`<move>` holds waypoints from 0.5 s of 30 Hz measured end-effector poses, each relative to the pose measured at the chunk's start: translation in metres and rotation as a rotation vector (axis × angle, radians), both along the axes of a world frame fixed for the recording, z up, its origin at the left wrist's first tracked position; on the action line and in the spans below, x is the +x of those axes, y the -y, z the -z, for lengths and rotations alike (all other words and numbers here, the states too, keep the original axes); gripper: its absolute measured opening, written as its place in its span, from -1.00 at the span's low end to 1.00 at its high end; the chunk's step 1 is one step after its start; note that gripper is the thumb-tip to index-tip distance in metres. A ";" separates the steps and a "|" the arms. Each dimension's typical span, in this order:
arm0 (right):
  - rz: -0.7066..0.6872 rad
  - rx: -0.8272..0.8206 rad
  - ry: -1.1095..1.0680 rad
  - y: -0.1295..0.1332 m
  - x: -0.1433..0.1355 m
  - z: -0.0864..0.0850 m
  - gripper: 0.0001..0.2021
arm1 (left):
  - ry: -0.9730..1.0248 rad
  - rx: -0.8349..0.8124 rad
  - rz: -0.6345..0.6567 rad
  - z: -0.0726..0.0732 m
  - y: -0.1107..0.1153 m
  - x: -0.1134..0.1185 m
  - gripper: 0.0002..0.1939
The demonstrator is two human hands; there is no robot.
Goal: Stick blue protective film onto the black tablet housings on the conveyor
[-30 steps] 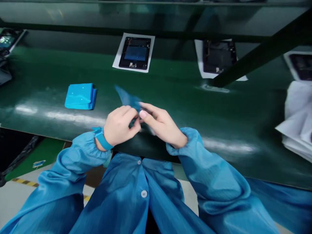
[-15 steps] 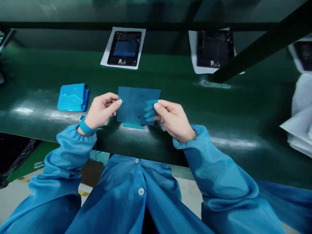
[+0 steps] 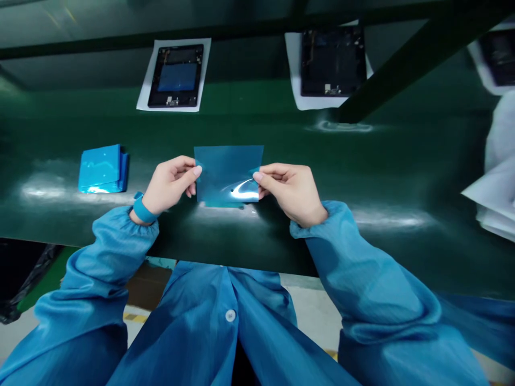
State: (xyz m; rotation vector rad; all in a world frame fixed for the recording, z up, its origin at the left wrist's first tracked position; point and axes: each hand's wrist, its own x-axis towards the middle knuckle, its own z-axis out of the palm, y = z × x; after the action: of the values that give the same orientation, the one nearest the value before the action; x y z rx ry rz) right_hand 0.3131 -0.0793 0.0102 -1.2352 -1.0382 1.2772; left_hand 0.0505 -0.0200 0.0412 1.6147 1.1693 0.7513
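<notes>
A translucent blue film sheet (image 3: 228, 169) is stretched between my two hands above the green table (image 3: 249, 236). My left hand (image 3: 173, 182) pinches its left edge between thumb and finger. On the right edge, my right hand (image 3: 292, 190) has a similar pinch, its other fingers curled. Light glares off the sheet's lower right part, near a small dark dot. A stack of shiny blue films (image 3: 100, 169) lies to the left of my left hand.
A dark device panel with a blue rectangle (image 3: 177, 78) rests on white paper at the back. Another dark panel (image 3: 333, 64) lies behind a slanted green post (image 3: 394, 67). White sheets (image 3: 499, 177) are piled at the right, near a partly visible panel (image 3: 501, 59).
The view has shifted slightly. My right hand's fingers, earlier spread behind the sheet, are now drawn in at its edge. The sheet has tilted and catches a bright reflection.
</notes>
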 end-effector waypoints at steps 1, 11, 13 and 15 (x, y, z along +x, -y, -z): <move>0.010 0.003 0.008 -0.001 0.004 0.000 -0.61 | -0.014 0.004 0.007 -0.001 -0.003 0.001 -0.58; 0.140 -0.002 -0.075 -0.017 0.055 0.019 -0.57 | -0.346 0.108 0.014 -0.011 -0.101 0.019 -0.81; 0.167 -0.048 -0.165 -0.021 0.060 0.025 -0.56 | -0.423 0.113 0.015 -0.009 -0.123 0.039 -0.84; 0.176 -0.088 -0.238 -0.024 0.064 0.030 -0.54 | -0.506 0.139 0.005 -0.005 -0.142 0.065 -0.86</move>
State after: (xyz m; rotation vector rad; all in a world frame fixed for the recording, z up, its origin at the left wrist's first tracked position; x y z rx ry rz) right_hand 0.3768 -0.0555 -0.0196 -1.1791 -0.6940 1.3062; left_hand 0.1154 0.1223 0.0466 1.9934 1.4901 0.4341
